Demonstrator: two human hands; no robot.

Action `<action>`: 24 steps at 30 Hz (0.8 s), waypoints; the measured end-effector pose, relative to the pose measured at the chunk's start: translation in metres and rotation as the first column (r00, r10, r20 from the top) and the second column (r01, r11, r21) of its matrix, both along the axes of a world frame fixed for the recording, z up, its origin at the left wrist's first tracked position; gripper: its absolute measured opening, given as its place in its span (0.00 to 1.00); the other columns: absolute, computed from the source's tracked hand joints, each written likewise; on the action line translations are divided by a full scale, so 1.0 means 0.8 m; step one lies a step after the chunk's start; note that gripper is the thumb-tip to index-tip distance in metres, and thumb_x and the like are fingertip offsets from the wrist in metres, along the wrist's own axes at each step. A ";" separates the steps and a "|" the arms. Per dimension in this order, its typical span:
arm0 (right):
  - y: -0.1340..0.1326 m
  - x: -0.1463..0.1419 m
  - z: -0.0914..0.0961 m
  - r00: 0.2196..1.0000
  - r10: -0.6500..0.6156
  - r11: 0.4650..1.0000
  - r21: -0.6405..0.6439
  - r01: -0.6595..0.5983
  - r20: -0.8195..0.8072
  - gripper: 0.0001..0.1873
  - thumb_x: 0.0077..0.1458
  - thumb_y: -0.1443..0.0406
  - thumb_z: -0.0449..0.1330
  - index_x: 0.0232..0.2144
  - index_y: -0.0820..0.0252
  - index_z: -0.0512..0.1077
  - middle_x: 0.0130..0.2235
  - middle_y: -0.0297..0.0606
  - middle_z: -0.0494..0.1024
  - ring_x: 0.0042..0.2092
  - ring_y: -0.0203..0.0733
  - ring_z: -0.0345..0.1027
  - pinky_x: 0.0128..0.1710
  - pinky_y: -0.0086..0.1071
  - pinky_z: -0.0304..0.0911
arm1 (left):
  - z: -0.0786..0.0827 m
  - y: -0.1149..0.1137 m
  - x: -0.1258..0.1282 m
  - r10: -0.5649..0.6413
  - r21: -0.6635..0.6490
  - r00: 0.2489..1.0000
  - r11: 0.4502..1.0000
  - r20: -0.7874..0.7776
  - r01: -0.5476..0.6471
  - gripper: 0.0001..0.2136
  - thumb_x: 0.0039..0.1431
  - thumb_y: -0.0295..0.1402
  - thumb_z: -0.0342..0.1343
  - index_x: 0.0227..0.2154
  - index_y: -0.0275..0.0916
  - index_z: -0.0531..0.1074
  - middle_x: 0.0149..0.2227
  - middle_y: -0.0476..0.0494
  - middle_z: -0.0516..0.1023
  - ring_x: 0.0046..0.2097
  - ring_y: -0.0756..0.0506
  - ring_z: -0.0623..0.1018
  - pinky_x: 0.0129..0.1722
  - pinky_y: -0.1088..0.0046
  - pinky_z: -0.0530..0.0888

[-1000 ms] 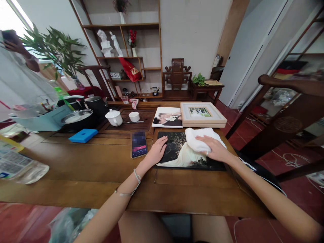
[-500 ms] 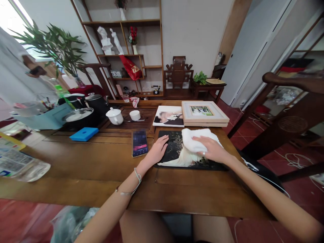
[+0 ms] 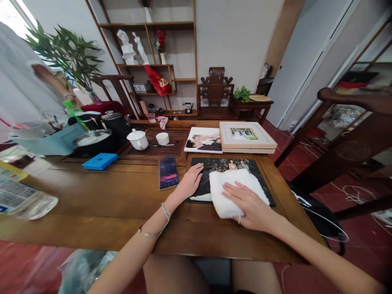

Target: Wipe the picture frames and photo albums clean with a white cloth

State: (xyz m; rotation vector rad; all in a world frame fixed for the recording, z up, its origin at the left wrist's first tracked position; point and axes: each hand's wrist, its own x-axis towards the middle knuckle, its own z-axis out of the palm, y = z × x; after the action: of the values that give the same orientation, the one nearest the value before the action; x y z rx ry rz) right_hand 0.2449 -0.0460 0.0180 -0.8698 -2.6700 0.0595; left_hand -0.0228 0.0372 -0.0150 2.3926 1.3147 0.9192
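A dark photo panel (image 3: pixel 211 165) lies flat on the wooden table in front of me; two small figures show near its top edge. My left hand (image 3: pixel 191 180) rests on the panel's left edge, its fingers stretched out. Under my right hand (image 3: pixel 249 204) is a folded white towel (image 3: pixel 219 188), pressed against the panel and hanging over its near edge. The thumb is tucked at the towel's lower side. The towel hides the middle and lower part of the picture.
Behind the panel lie a white-edged photo print (image 3: pixel 203 139) and a pale wooden picture frame (image 3: pixel 248 138). To the left are a phone (image 3: pixel 168 172), a blue box (image 3: pixel 99 161), a lidded teacup (image 3: pixel 137 139) and a clear bottle (image 3: pixel 27 200). A person's arm (image 3: pixel 53 79) shows at far left.
My right hand has pulled the towel down toward me and slightly left, from the panel's upper part to its near edge, uncovering the figures. My left hand stays put.
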 end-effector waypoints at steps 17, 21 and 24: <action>0.137 -0.045 0.015 0.970 -0.245 0.970 -0.003 0.245 -0.006 0.26 0.58 0.62 0.56 0.56 0.71 0.69 0.58 0.61 0.70 0.62 0.60 0.61 0.62 0.56 0.54 | -0.004 0.004 -0.003 -0.020 0.028 1.000 0.999 0.000 0.020 0.18 0.68 0.30 0.44 0.56 0.35 0.68 0.61 0.32 0.69 0.63 0.40 0.69 0.64 0.53 0.65; 0.071 -0.058 0.012 0.982 -0.177 0.984 0.001 0.177 0.062 0.29 0.54 0.62 0.59 0.56 0.73 0.68 0.60 0.63 0.67 0.64 0.61 0.58 0.63 0.57 0.51 | -0.002 0.004 -0.002 -0.027 0.027 1.000 0.999 0.009 0.027 0.18 0.67 0.28 0.45 0.56 0.36 0.69 0.60 0.34 0.70 0.63 0.40 0.69 0.63 0.53 0.66; 0.008 -0.059 0.009 0.991 -0.050 0.999 0.009 0.049 0.121 0.32 0.52 0.62 0.60 0.57 0.76 0.66 0.61 0.65 0.65 0.65 0.62 0.54 0.64 0.56 0.49 | 0.002 0.002 -0.002 -0.039 0.010 0.999 0.999 0.007 0.039 0.18 0.66 0.27 0.44 0.56 0.36 0.69 0.61 0.34 0.69 0.63 0.40 0.68 0.64 0.53 0.65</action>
State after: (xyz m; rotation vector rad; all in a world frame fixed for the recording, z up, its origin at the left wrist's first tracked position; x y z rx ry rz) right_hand 0.1976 -0.0395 0.0252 -0.9667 -2.7569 -0.0129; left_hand -0.0244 0.0387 -0.0134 2.4110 1.2596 0.9244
